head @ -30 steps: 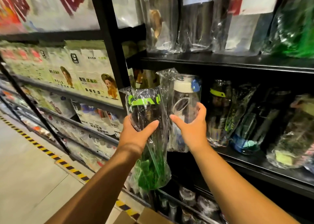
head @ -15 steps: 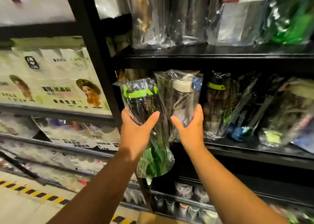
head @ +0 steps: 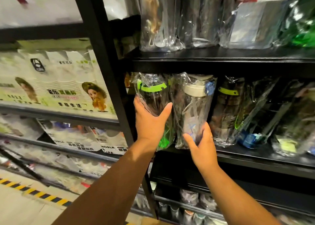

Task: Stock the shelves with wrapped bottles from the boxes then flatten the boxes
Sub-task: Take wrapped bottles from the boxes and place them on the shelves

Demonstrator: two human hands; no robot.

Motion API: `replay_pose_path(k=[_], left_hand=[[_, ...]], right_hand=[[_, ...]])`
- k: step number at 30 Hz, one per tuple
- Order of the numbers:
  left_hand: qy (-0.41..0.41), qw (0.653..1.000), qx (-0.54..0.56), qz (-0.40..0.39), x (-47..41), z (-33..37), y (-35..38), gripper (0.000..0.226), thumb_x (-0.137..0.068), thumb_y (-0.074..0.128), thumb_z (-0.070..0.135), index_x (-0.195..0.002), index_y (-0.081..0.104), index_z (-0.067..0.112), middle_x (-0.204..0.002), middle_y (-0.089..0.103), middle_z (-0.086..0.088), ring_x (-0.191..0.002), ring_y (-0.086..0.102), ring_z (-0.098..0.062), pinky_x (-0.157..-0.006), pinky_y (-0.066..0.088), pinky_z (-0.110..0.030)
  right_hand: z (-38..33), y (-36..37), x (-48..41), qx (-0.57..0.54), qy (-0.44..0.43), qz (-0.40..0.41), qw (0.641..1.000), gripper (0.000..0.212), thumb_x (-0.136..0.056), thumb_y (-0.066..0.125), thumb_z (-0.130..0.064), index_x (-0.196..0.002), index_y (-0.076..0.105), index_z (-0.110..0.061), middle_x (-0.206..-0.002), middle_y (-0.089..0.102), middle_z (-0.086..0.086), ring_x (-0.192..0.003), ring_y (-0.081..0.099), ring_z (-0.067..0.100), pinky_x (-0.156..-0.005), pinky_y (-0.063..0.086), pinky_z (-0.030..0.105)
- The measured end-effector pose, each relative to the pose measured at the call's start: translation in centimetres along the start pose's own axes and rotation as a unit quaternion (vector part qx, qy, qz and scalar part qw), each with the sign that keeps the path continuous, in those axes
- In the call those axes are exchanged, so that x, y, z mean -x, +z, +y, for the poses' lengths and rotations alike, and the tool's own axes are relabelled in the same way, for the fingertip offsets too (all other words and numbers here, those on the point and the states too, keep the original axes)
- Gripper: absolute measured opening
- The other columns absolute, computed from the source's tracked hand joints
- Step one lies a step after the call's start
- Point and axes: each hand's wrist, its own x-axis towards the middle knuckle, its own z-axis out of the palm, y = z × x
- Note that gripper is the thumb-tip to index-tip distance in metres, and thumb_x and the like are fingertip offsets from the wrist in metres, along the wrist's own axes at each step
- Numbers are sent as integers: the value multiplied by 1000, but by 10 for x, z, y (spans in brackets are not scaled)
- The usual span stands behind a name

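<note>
My left hand (head: 150, 122) grips a dark wrapped bottle with a green lid band (head: 153, 96), standing at the left end of the black middle shelf (head: 255, 158). Its clear wrap bunches green at the bottom. My right hand (head: 201, 147) holds the lower part of a clear wrapped bottle with a white lid and blue tab (head: 194, 105), right beside the first one on the same shelf. Both bottles stand upright under the shelf above.
More wrapped bottles (head: 238, 115) fill the same shelf to the right, and others stand on the upper shelf (head: 221, 54) and below. A black upright post (head: 105, 68) borders the bay. Packaged goods (head: 56, 81) line shelves at left. Yellow-black floor tape (head: 39, 194) runs below.
Both hands have pushed the two bottles up and back into the middle shelf. The green-lidded bottle's bottom, which hung below the shelf edge, now sits on it. My right hand slid lower down its bottle.
</note>
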Motion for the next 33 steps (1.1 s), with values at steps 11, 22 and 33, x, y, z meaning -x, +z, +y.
replay_pose_path(k=[11, 22, 33], left_hand=[[-31, 999, -6, -37, -25, -21, 24, 113, -82, 75, 48, -159, -4, 23, -166, 12, -1, -151, 17, -18, -113, 15, -25], [-67, 986, -95, -118, 0, -90, 18, 103, -83, 75, 48, -157, 11, 17, -155, 37, -5, -141, 39, -26, -110, 37, -35], [-24, 980, -107, -165, -7, -102, 10, 103, -81, 76, 50, -156, 9, 28, -154, 39, -1, -138, 42, -22, -110, 40, -35]], right_hand=[[3, 13, -5, 26, 9, 13, 1000, 92, -83, 66, -56, -154, 13, -31, -153, 39, -6, -138, 42, 15, -106, 45, 43], [-17, 32, -11, 108, 85, 104, 985, 89, -86, 61, -59, -155, 18, -22, -154, 35, 3, -130, 48, 28, -94, 48, 41], [-12, 36, -5, 194, 53, 68, 977, 101, -88, 60, -55, -158, -1, -14, -161, 26, 4, -142, 35, 25, -111, 36, 40]])
